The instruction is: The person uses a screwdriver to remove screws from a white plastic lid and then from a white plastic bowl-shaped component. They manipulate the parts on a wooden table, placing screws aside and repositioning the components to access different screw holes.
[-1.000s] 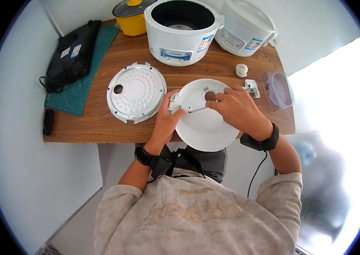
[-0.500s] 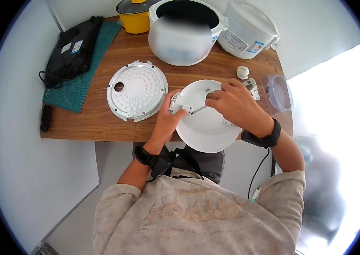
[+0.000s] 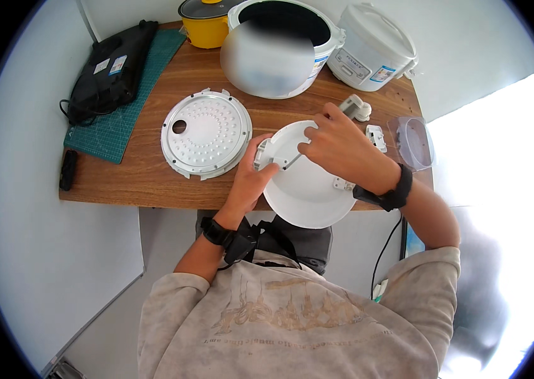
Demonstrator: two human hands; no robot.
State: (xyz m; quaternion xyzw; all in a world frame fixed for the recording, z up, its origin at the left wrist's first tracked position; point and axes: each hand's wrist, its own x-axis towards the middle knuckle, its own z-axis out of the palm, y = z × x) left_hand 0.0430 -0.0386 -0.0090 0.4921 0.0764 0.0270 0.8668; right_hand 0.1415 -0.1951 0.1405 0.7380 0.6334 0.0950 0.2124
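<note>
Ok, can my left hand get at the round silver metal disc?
Probably yes: nothing stands between your left hand and the disc beside it, though that hand holds the round white plastic shell.

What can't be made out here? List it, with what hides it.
Head view:
Open white rice cooker: front, behind a blurred patch.
Lidded yellow pot: top, cut off by the upper edge.
Screwdriver: middle, hidden by the right grip.
Its tip at the white cover: too small to tell contact.
</note>
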